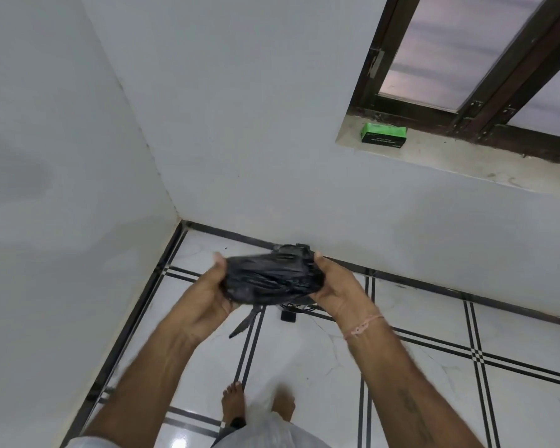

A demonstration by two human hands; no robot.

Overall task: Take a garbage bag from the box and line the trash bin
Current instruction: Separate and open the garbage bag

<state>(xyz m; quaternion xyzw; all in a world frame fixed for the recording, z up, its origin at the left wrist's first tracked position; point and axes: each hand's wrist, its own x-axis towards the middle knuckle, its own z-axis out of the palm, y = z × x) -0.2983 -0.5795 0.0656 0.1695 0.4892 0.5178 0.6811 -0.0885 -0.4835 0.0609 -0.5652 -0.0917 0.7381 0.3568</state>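
Home room corner: tiled floor (417, 376), plastered walls (240, 124), window (466, 59).

Both arms extended forward; left hand (207, 299) and right hand (340, 286) clasped, thumbs up, facing each other.

At the centre of the frame we hold the garbage bag (272, 274) between our left hand (207, 295) and right hand (338, 291), above the floor (417, 318). The box (383, 133) sits on the window sill (466, 160) at upper right, and our feet (233, 404) stand at the bottom centre.
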